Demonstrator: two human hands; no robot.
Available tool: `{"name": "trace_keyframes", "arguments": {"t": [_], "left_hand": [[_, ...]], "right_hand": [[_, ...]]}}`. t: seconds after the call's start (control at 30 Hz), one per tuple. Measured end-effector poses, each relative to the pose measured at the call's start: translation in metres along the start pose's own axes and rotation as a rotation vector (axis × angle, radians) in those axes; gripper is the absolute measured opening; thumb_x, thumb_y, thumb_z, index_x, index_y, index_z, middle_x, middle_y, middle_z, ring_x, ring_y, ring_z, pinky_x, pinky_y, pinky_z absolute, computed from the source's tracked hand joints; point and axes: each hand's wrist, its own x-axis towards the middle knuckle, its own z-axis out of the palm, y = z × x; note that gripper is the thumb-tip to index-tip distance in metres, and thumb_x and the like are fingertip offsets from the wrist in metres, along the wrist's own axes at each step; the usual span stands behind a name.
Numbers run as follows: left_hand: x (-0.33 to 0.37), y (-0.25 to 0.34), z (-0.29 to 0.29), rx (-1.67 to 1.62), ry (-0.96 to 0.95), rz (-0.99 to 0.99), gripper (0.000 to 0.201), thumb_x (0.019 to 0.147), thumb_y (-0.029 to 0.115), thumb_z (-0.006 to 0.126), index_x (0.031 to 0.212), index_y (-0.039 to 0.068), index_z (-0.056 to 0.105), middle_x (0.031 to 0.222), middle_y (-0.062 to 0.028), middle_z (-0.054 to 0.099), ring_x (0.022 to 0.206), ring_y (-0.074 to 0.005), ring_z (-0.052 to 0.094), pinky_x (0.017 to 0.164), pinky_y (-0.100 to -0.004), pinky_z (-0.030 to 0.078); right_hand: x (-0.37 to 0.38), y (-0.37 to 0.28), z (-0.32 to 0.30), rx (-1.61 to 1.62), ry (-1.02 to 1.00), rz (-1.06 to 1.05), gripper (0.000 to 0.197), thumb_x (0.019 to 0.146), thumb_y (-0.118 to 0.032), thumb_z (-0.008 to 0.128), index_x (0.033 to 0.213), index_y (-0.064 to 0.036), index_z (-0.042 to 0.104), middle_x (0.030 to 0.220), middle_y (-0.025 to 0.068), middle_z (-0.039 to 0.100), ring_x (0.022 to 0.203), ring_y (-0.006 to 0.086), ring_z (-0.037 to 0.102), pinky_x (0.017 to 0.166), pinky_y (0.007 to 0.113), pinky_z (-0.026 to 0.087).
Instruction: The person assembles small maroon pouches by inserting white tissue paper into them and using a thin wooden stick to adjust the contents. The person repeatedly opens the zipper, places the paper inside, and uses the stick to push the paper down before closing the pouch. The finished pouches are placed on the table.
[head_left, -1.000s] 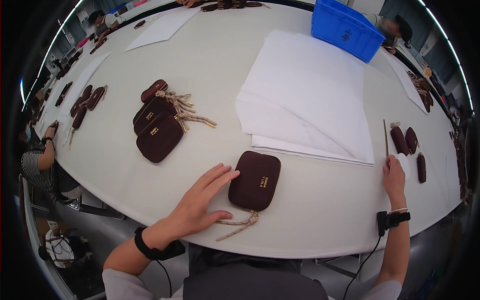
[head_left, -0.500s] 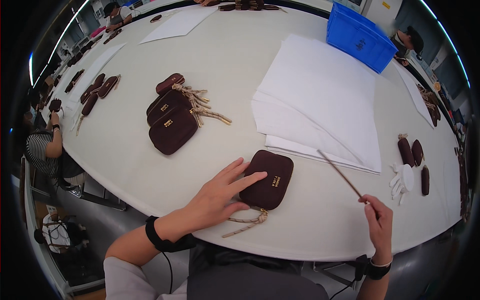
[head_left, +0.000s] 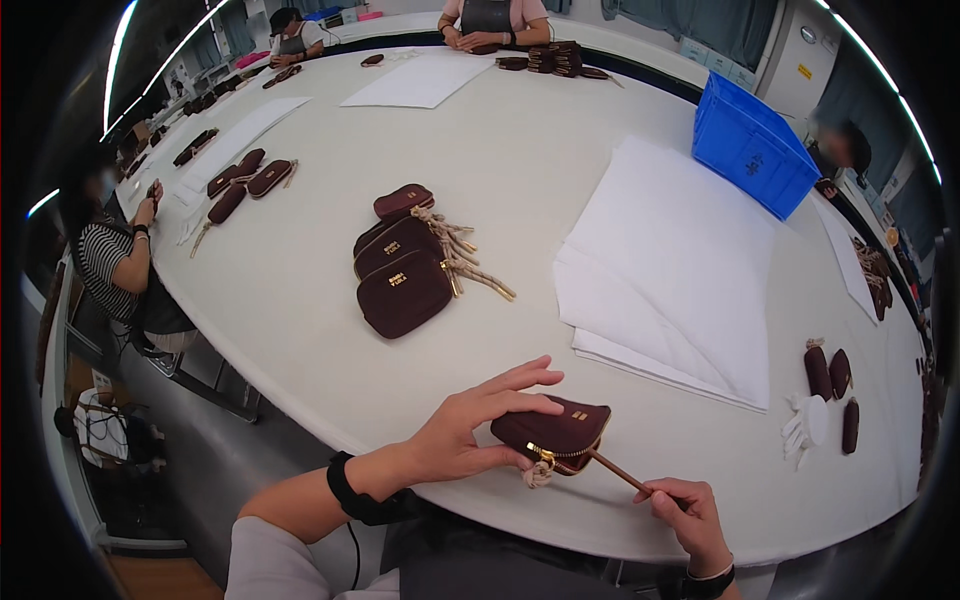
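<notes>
A dark maroon zip pouch (head_left: pixel 533 428) is tilted up near the table's front edge. Its gold zip is partly open on the side facing me, and a beige knotted cord hangs from the puller. My left hand (head_left: pixel 478 425) grips the pouch at its left end, thumb low by the zip and fingers over the top. In my right hand (head_left: pixel 690 517), pinched between thumb and fingers, is a thin brown stick (head_left: pixel 622 475). The stick's far end meets the zip opening; its tip is hidden there.
Several stacked maroon pouches (head_left: pixel 405 290) with cords lie ahead to the left. White sheets (head_left: pixel 670 290) are piled right of centre below a blue crate (head_left: pixel 745 150). A white glove (head_left: pixel 805 425) lies beside small pouches (head_left: pixel 818 372) at right. Other people sit around the table.
The stick has moved left and down from above the table to the pouch's zip opening. The pouch, earlier lying flat under my left hand, is now tilted up in its grip.
</notes>
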Motion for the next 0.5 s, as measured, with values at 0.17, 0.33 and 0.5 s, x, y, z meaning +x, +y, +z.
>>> {"name": "trace_keyframes", "arguments": {"t": [0.17, 0.33, 0.5], "left_hand": [[-0.003, 0.010, 0.004, -0.212, -0.030, 0.067, 0.056, 0.076, 0.010, 0.084, 0.129, 0.008, 0.067, 0.132, -0.0069, 0.067, 0.137, -0.0320, 0.052, 0.121, -0.0513, 0.033], [-0.011, 0.006, -0.008, 0.001, -0.093, 0.155, 0.057, 0.075, 0.003, 0.081, 0.130, 0.010, 0.067, 0.136, -0.0071, 0.065, 0.139, -0.0327, 0.049, 0.122, -0.0530, 0.031], [-0.030, -0.013, -0.028, 0.397, -0.203, 0.133, 0.065, 0.073, -0.004, 0.076, 0.135, 0.013, 0.064, 0.142, -0.0074, 0.060, 0.140, -0.0334, 0.048, 0.121, -0.0497, 0.034]], "right_hand": [[0.006, -0.017, 0.014, -0.112, -0.070, -0.063, 0.022, 0.099, -0.014, 0.063, 0.113, -0.0009, 0.074, 0.088, 0.0060, 0.073, 0.069, 0.0079, 0.054, 0.062, 0.025, 0.042], [0.007, -0.024, 0.009, -0.419, 0.026, -0.273, 0.021, 0.091, -0.007, 0.068, 0.110, -0.0079, 0.077, 0.064, 0.0046, 0.061, 0.054, 0.0124, 0.052, 0.051, 0.026, 0.038], [0.017, -0.018, 0.029, -0.673, 0.055, -0.429, 0.027, 0.086, -0.009, 0.074, 0.111, -0.0158, 0.077, 0.057, 0.0023, 0.052, 0.049, 0.0154, 0.049, 0.045, 0.029, 0.036]]}}
